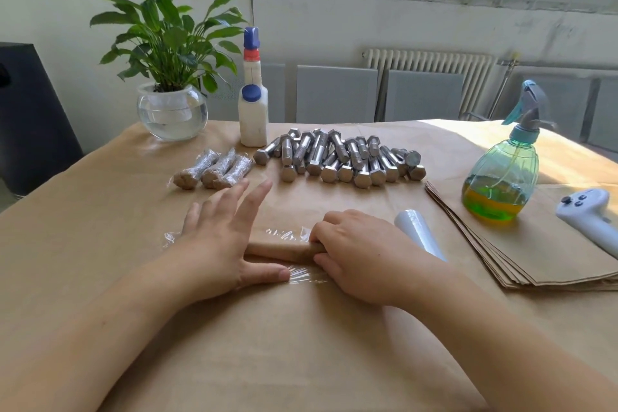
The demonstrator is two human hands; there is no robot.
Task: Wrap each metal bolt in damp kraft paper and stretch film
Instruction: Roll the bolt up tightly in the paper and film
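Observation:
A bolt rolled in kraft paper (pixel 279 249) lies across a sheet of clear stretch film (pixel 301 273) near the table's front. My right hand (pixel 354 254) curls its fingers over the right end of this roll. My left hand (pixel 224 244) lies flat with fingers spread, pressing the film beside the roll's left end. Behind them lies a heap of several bare metal bolts (pixel 337 157). Three wrapped bolts (pixel 214 169) lie to the left of the heap. A roll of stretch film (pixel 418 232) lies just right of my right hand.
A stack of kraft paper sheets (pixel 521 254) lies at the right, with a green spray bottle (pixel 501 177) and a white controller (pixel 592 214) on it. A white bottle (pixel 253 110) and a potted plant in a glass bowl (pixel 172 110) stand at the back.

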